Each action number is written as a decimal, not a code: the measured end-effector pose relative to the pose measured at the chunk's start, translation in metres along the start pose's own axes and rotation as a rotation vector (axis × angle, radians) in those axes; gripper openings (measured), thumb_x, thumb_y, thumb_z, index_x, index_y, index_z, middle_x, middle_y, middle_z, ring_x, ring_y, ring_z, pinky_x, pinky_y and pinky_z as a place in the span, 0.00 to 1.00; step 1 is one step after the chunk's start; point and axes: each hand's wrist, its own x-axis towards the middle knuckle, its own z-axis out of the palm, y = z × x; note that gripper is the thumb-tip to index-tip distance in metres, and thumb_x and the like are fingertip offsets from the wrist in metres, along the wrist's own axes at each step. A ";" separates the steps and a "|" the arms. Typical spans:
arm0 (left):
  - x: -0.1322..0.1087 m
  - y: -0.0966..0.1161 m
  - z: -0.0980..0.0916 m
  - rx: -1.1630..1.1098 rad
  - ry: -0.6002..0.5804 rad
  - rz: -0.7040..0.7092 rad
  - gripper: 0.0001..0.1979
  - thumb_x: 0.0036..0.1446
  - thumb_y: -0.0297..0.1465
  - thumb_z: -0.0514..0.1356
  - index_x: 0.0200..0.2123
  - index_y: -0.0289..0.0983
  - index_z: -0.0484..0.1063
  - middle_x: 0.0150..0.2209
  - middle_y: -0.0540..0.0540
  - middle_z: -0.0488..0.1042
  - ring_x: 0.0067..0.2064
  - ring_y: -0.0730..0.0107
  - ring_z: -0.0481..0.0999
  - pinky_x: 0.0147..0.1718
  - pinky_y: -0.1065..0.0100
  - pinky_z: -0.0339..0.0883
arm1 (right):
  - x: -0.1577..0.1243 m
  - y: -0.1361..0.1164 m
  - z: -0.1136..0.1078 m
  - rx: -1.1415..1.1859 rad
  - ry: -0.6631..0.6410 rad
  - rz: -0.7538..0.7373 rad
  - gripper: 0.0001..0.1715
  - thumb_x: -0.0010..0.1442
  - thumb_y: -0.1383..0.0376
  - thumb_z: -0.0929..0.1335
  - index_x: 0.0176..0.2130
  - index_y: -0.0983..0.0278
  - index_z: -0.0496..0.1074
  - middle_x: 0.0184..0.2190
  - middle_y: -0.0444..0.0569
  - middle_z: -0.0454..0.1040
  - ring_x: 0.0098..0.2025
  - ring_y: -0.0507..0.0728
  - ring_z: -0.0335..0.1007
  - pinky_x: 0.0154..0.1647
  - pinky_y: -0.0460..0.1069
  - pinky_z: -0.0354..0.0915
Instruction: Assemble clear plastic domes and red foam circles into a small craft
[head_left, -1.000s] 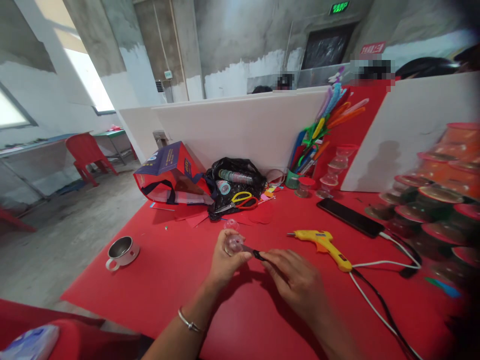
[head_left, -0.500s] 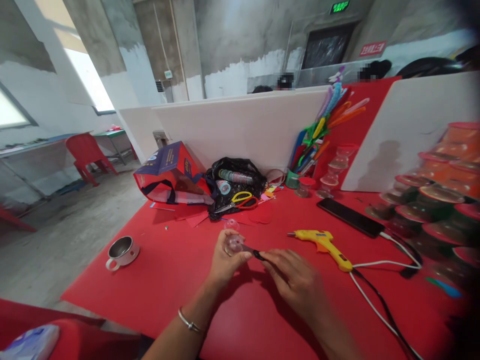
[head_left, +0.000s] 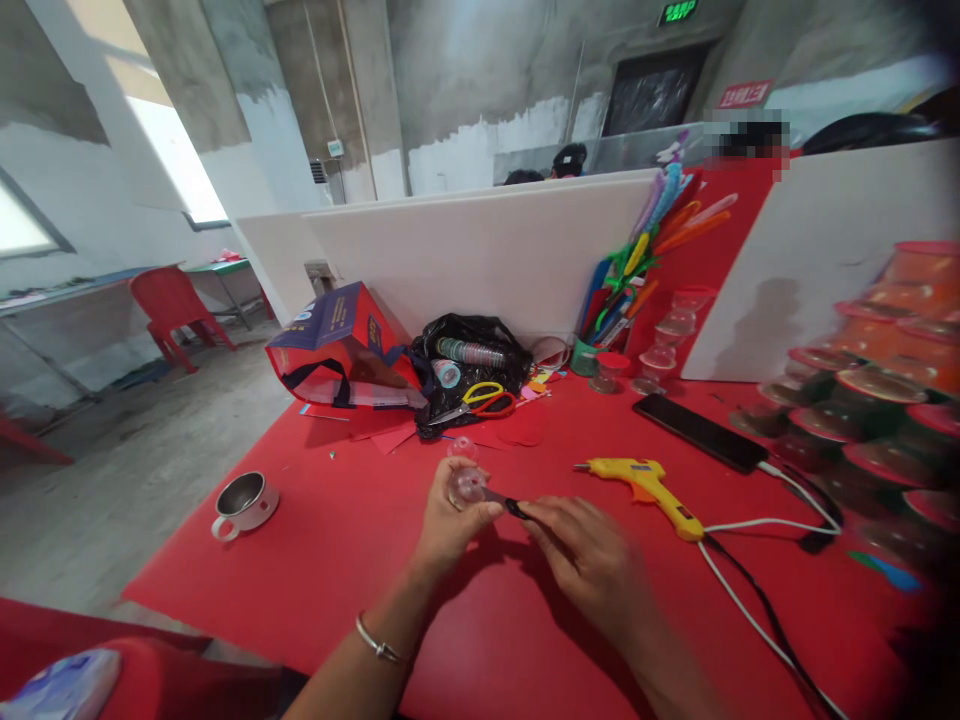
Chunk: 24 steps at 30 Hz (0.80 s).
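My left hand (head_left: 452, 515) is closed round a small clear plastic piece (head_left: 469, 485) over the middle of the red table (head_left: 330, 560). My right hand (head_left: 581, 550) pinches the dark handle of a thin tool (head_left: 512, 507), whose blade end reaches the clear piece by my left thumb. Just beyond my left fingers lies another clear piece (head_left: 463, 448) on the table. To the right of my hands rests a yellow glue gun (head_left: 649, 487), its nozzle pointing left.
A metal cup (head_left: 246, 503) stands at the left. Scissors (head_left: 484, 400) lie on a black bag (head_left: 472, 345) beside a red and blue bag (head_left: 337, 350). A phone (head_left: 701, 432), cables and stacked jars (head_left: 862, 420) occupy the right.
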 end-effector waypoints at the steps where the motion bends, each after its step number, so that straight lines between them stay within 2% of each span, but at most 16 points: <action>1: 0.000 0.000 0.000 0.000 -0.004 0.003 0.27 0.36 0.37 0.76 0.39 0.41 0.67 0.37 0.52 0.74 0.32 0.75 0.70 0.32 0.72 0.61 | 0.000 0.000 0.000 -0.002 0.003 -0.004 0.09 0.65 0.67 0.67 0.45 0.61 0.75 0.35 0.46 0.78 0.36 0.53 0.74 0.40 0.49 0.67; 24: 0.000 -0.002 -0.001 0.018 -0.005 0.012 0.27 0.37 0.38 0.75 0.38 0.41 0.68 0.38 0.51 0.74 0.31 0.76 0.69 0.30 0.72 0.60 | 0.001 -0.001 -0.002 0.007 -0.016 0.042 0.10 0.66 0.65 0.66 0.44 0.59 0.76 0.35 0.46 0.79 0.36 0.53 0.75 0.40 0.49 0.68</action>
